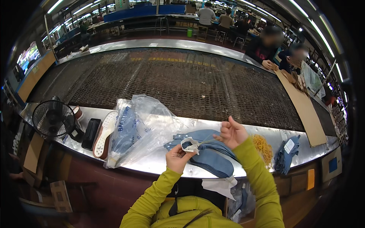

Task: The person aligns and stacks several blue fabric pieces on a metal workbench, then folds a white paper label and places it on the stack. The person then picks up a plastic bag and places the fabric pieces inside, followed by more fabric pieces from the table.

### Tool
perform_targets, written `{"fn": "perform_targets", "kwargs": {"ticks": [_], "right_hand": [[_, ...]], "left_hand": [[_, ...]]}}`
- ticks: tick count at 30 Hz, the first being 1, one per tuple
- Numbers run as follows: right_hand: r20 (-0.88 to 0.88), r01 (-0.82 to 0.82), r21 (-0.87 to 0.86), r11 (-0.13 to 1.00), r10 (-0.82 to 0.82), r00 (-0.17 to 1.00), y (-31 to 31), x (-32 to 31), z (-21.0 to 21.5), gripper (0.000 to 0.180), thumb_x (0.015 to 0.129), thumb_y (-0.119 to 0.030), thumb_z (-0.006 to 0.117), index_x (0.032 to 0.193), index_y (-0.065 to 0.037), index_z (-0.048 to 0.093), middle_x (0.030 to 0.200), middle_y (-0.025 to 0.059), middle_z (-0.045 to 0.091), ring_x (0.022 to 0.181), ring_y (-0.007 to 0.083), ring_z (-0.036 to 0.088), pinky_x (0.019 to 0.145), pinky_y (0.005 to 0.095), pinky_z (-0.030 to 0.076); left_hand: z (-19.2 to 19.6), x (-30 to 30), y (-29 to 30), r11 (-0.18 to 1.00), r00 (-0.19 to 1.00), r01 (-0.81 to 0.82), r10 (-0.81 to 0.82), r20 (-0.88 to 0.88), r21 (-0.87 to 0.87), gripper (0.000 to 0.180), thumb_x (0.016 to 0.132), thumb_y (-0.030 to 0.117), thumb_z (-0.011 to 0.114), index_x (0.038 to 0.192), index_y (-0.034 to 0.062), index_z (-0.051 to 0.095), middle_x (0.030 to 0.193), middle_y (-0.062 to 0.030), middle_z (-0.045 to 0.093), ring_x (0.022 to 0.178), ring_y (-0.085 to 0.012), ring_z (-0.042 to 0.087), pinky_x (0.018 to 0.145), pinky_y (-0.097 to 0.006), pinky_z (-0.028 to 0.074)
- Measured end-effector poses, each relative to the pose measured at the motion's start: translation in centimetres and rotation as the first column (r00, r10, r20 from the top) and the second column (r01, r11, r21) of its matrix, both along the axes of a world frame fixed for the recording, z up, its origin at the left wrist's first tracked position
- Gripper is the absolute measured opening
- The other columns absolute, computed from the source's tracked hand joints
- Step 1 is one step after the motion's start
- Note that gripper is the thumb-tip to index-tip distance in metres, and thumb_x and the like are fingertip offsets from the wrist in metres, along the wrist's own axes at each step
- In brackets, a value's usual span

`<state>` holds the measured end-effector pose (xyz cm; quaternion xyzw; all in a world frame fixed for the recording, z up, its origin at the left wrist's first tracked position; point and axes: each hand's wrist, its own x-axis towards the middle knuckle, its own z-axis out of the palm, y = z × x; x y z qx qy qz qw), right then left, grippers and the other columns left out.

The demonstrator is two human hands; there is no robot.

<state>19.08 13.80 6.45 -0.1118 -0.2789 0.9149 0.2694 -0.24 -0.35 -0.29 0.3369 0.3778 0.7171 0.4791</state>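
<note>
My left hand (176,157) is closed on a small roll of blue material wrapped in white paper (191,146), held over the near edge of the metal counter. A thin, pale yellow rubber band (207,141) stretches from this bundle toward my right hand (232,133), whose curled fingers grip its other end. Beneath and behind the bundle lie stacks of flat, curved blue pieces (213,163), fanned over one another. Just right of my right forearm sits a heap of yellow rubber bands (262,148). Farther right, a bundle of blue pieces (286,155) carries a white label.
Left along the counter are a clear plastic bag (137,131), a shoe sole (105,135), a black case (91,133) and a black fan (53,118). A wide dark mesh conveyor (152,76) runs beyond. Cardboard (300,106) and two people stand at the far right.
</note>
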Motion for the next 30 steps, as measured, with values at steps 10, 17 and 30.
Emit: {"fn": "perform_targets", "kwargs": {"ticks": [10,17,30], "right_hand": [[0.33,-0.196,0.893,0.406,-0.293,0.897,-2.9,-6.6,2.2,0.062,0.07,-0.013,0.08,0.124,0.002,0.053,0.116,0.0125,0.061,0.103,0.0197,0.06,0.095,0.0345,0.045],[0.15,-0.442,0.824,-0.353,-0.617,0.772,-7.7,-7.5,4.4,0.083,0.062,-0.048,0.075,0.125,-0.003,0.045,0.122,0.015,0.051,0.104,0.0282,0.054,0.086,0.0396,0.037],[0.703,-0.677,0.693,0.249,-0.443,0.557,-1.3,-9.9,3.8,0.033,0.08,-0.021,0.061,0.097,0.006,0.067,0.1,0.0187,0.066,0.073,0.0262,0.068,0.069,0.0404,0.054]], "left_hand": [[-0.3,-0.7,0.1,0.999,0.998,-0.051,0.051,-0.021,-0.01,0.038,0.08,-0.006,0.066,0.115,-0.0034,0.05,0.102,-0.0108,0.064,0.092,-0.0147,0.062,0.083,-0.027,0.051],[-0.6,-0.3,0.9,0.993,0.994,-0.102,0.104,0.033,-0.064,0.047,0.079,-0.007,0.067,0.113,0.0031,0.036,0.098,-0.016,0.065,0.094,-0.0173,0.063,0.08,-0.026,0.052],[-1.0,0.8,0.5,0.967,0.951,-0.235,0.25,-0.179,0.099,0.029,0.075,-0.005,0.071,0.098,0.0009,0.053,0.088,-0.0071,0.064,0.081,-0.0117,0.061,0.075,-0.024,0.049]]}}
